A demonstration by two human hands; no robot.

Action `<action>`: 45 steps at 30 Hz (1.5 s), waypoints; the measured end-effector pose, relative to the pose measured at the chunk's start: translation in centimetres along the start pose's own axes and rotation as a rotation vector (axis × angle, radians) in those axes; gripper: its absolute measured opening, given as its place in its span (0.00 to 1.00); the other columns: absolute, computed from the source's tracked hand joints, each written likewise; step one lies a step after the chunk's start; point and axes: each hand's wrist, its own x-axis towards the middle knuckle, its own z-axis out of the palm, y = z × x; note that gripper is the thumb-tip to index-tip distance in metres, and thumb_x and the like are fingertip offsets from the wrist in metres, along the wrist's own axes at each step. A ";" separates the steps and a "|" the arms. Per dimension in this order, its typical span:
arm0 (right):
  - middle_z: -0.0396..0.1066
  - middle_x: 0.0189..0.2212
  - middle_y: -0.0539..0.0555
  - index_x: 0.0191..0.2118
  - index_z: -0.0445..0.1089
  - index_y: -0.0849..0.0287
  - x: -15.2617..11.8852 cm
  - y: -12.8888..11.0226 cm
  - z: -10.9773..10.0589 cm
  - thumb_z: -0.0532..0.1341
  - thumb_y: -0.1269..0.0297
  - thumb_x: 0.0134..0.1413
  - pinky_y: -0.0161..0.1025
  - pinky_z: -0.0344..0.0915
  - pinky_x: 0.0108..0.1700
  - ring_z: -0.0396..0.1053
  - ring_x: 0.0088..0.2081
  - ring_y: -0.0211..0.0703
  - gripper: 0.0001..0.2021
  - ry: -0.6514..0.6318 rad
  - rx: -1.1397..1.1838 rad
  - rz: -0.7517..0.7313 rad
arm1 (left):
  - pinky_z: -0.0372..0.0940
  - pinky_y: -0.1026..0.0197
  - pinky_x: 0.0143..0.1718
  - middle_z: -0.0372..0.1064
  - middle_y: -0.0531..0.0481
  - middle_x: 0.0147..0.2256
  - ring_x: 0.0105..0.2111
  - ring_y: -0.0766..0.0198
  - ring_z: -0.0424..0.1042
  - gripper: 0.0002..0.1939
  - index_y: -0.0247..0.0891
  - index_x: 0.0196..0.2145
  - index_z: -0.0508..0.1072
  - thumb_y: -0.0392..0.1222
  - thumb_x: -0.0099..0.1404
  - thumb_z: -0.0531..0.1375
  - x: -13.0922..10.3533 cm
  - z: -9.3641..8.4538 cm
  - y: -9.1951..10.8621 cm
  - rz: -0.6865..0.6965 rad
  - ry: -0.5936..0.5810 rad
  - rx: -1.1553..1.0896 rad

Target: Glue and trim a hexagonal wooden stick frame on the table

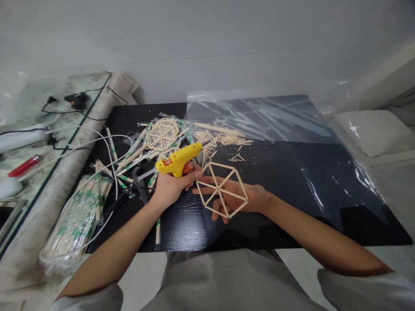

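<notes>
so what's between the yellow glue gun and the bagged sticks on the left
In the head view, a dark tool, some loose wrapped sticks and a white cable lie between the glue gun and the bagged sticks.

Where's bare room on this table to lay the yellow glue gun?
The black table is bare between the left hand and right hand, to its front edge. Beyond the right forearm, only clear plastic sheet covers it. Crowded: the left, with plastic-wrapped wooden chopsticks, and far middle, with cut pale wooden sticks.
</notes>
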 end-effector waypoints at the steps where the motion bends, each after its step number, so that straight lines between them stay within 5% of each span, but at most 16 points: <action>1: 0.39 0.77 0.67 0.74 0.53 0.47 0.0 0.1 0.0 0.73 0.38 0.46 0.42 0.75 0.42 0.77 0.48 0.51 0.53 0.000 -0.003 -0.013 | 0.61 0.69 0.16 0.75 0.54 0.29 0.17 0.74 0.63 0.19 0.37 0.33 0.68 0.41 0.54 0.75 0.0 0.0 0.0 0.003 0.002 -0.006; 10: 0.36 0.77 0.67 0.72 0.57 0.48 0.4 0.4 0.0 0.73 0.37 0.46 0.40 0.73 0.39 0.75 0.38 0.40 0.50 0.037 -0.023 -0.105 | 0.61 0.69 0.17 0.75 0.54 0.30 0.18 0.74 0.65 0.19 0.38 0.33 0.67 0.42 0.54 0.75 0.0 0.1 -0.1 0.026 0.025 0.009; 17: 0.50 0.73 0.64 0.69 0.63 0.53 0.6 0.6 0.4 0.74 0.39 0.44 0.48 0.69 0.56 0.65 0.63 0.59 0.49 0.150 -0.048 -0.157 | 0.62 0.69 0.18 0.75 0.54 0.29 0.18 0.74 0.64 0.20 0.37 0.30 0.68 0.42 0.50 0.76 -0.3 0.6 0.3 0.003 0.042 0.080; 25: 0.49 0.74 0.60 0.69 0.63 0.51 0.2 0.2 0.4 0.72 0.31 0.41 0.43 0.70 0.52 0.66 0.62 0.58 0.52 0.117 -0.006 -0.150 | 0.60 0.68 0.17 0.73 0.55 0.28 0.17 0.74 0.62 0.20 0.38 0.31 0.68 0.44 0.50 0.76 -0.2 0.7 0.3 -0.002 0.091 0.067; 31: 0.51 0.73 0.61 0.68 0.64 0.52 0.2 0.1 0.6 0.72 0.38 0.46 0.42 0.70 0.50 0.68 0.60 0.57 0.46 0.119 -0.005 -0.142 | 0.60 0.67 0.17 0.73 0.55 0.28 0.17 0.73 0.63 0.21 0.38 0.31 0.68 0.43 0.49 0.76 -0.1 0.8 0.2 -0.001 0.075 0.045; 35: 0.51 0.73 0.62 0.69 0.62 0.52 0.0 0.1 0.5 0.72 0.35 0.43 0.43 0.70 0.50 0.70 0.57 0.55 0.50 0.158 -0.001 -0.149 | 0.60 0.67 0.17 0.73 0.54 0.30 0.18 0.73 0.63 0.18 0.38 0.32 0.68 0.45 0.56 0.74 -0.3 0.5 0.1 0.039 0.030 0.086; 39: 0.62 0.68 0.65 0.68 0.63 0.56 -0.2 0.2 0.1 0.73 0.33 0.41 0.50 0.64 0.60 0.69 0.60 0.57 0.52 0.229 -0.008 -0.173 | 0.59 0.65 0.17 0.68 0.53 0.26 0.18 0.71 0.63 0.17 0.37 0.32 0.72 0.53 0.65 0.68 -0.7 -0.6 0.0 0.145 -0.047 0.160; 45: 0.63 0.67 0.66 0.65 0.67 0.57 -0.4 0.2 -0.5 0.73 0.36 0.42 0.51 0.63 0.60 0.68 0.61 0.59 0.48 0.251 0.008 -0.190 | 0.61 0.64 0.17 0.70 0.49 0.30 0.20 0.68 0.67 0.18 0.38 0.39 0.75 0.57 0.66 0.66 -1.1 -2.7 -0.6 0.199 -0.186 0.225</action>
